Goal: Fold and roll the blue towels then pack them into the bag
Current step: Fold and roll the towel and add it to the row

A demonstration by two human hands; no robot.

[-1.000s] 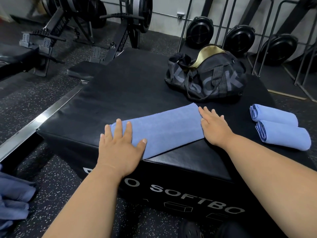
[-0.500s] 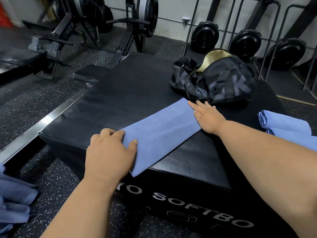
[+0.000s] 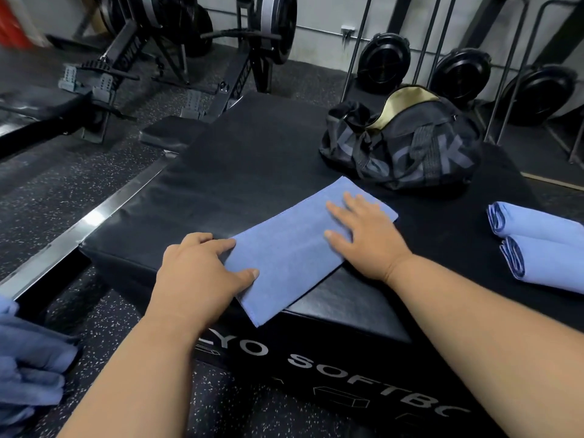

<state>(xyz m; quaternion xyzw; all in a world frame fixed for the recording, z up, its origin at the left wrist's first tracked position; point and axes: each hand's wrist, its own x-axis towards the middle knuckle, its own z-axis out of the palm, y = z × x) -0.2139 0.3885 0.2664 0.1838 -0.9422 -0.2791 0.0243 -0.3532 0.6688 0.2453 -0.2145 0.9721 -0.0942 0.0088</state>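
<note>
1. While the folded blue towel (image 3: pixel 294 245) lies flat as a long strip on the black soft box (image 3: pixel 252 159), its near corner hangs just over the box's front edge.
2. Left hand (image 3: pixel 202 273): fingers curled around the towel's near-left short end, thumb on top. Looks like a pinch on that edge; what the fingers do under it is hidden.
3. Right hand (image 3: pixel 363 232): fingers spread and flat, palm pressing the far half of the strip. Nothing grasped, just pinning.
4. Handling, judged: thin, light, limp cloth, no stiffness, not fragile. It should crease easily and slide little on the matte vinyl top. Layers may shift against each other if dragged.
5. Where to take hold: the short end under the left hand is the likely start of the roll. Both corners of that end need a grip so the roll stays even.
6. Edges: the overhanging corner could droop or pull the strip off the front. Rolling away from that edge, toward the bag, looks safer.
7. Open room: bare box top left of and beyond the strip. The duffel bag (image 3: pixel 407 147) sits near the strip's far end, mouth open, tan lining showing.
8. Two rolled towels (image 3: pixel 543 245) lie side by side, touching, at the right, well apart from the strip.
9. More blue cloth (image 3: pixel 28 368) sits low at the left edge, off the box; probably unfolded towels waiting.
</note>
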